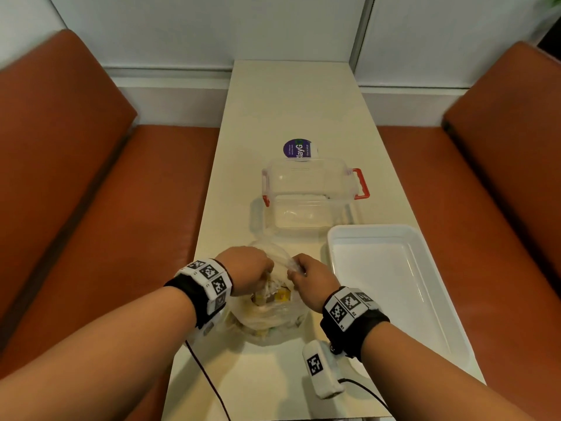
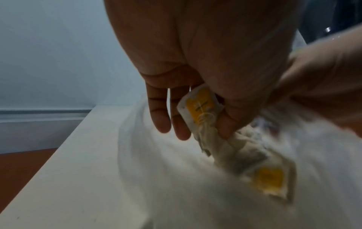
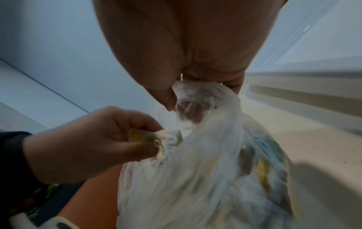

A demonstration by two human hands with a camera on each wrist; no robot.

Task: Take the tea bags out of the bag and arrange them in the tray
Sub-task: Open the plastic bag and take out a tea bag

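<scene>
A thin clear plastic bag [image 1: 270,317] with tea bags inside stands on the table between my wrists. My left hand [image 1: 249,271] reaches into its mouth and pinches a few tea bags [image 2: 203,111] with yellow tags between thumb and fingers; one more tea bag [image 2: 268,179] trails below them. The same tea bags [image 3: 152,137] show in the right wrist view, in my left hand [image 3: 94,139]. My right hand [image 1: 306,273] grips the bag's gathered rim [image 3: 195,96] and holds it up. The white tray [image 1: 391,287] lies empty to the right of the bag.
A clear plastic box [image 1: 309,192] with red latches stands behind the bag, a purple round sticker [image 1: 299,150] beyond it. Orange bench seats [image 1: 91,208] flank the narrow white table [image 1: 291,101]. Cables [image 1: 209,381] run across the near table edge.
</scene>
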